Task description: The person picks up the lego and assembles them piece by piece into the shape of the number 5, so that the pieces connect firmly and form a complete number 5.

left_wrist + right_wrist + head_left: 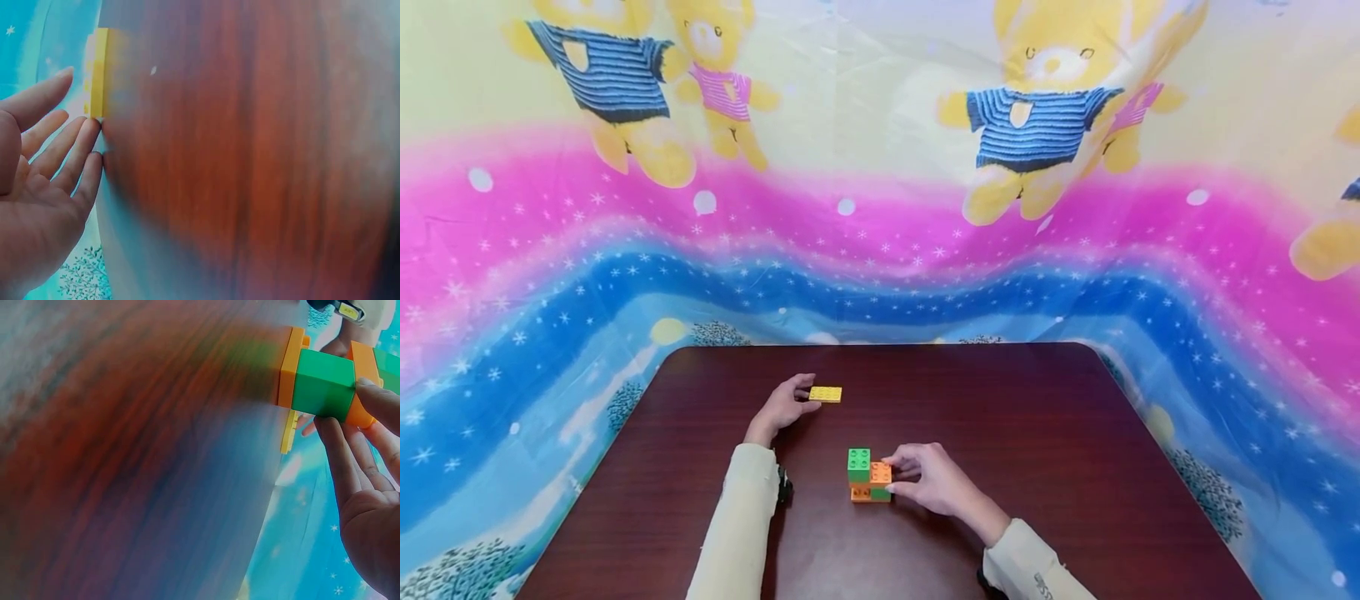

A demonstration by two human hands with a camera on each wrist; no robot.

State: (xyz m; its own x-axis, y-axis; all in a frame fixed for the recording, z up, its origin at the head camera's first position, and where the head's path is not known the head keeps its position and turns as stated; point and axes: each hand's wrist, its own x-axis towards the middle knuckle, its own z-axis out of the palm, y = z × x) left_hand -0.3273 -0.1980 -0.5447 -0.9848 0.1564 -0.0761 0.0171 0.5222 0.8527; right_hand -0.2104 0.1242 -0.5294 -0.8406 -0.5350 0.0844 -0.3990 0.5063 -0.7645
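Note:
A small stack of toy building bricks stands on the table, with a green brick (859, 460) at its top left and an orange brick (882, 472) beside and lower. My right hand (936, 477) pinches that orange brick between thumb and fingers. In the right wrist view, a lower green brick (322, 384) sits between the orange layer and an orange base brick (289, 372). Farther back lies a flat yellow brick (826, 394). My left hand (784, 406) is at its left end, thumb spread from the straight fingers; in the left wrist view the fingertips reach the yellow brick's (98, 75) near end.
The dark reddish-brown table (1000, 408) has rounded far corners. Behind it and along its sides hangs a cloth (880, 225) printed with bears, snowflakes and bushes. Dark devices show at both wrists.

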